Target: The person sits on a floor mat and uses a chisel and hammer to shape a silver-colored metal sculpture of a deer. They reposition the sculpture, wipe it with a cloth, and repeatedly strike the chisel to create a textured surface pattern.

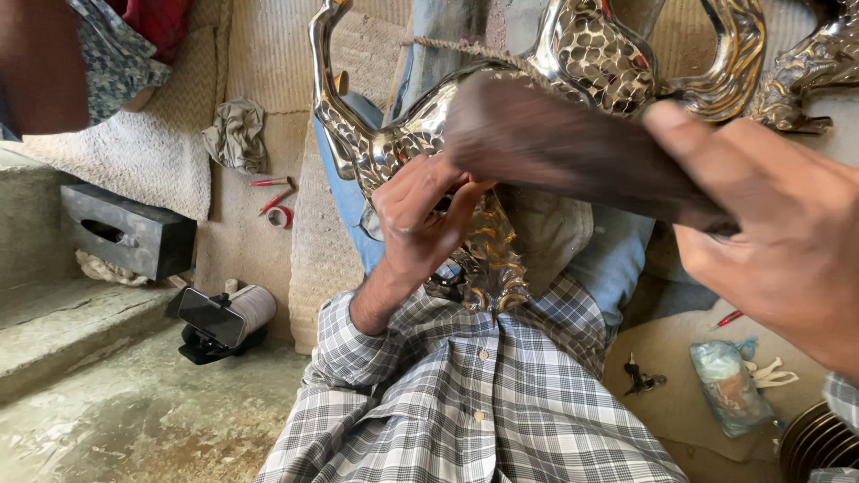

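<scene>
A shiny embossed metal figure (394,143) with curved, scaled parts rests across my lap. My left hand (420,219) grips its lower middle, fingers curled around the metal near the leaf-shaped base (492,264). My right hand (778,233) holds a flat dark brownish tool or pad (573,148), blurred, laid across the figure's upper body. More polished metal curves (734,54) rise at the top right.
A phone on a stand (213,317) sits on the floor at left, by a dark box (130,233). A crumpled cloth (237,134), red-handled tools (273,192), keys (640,376) and a plastic bag (729,385) lie on mats around me.
</scene>
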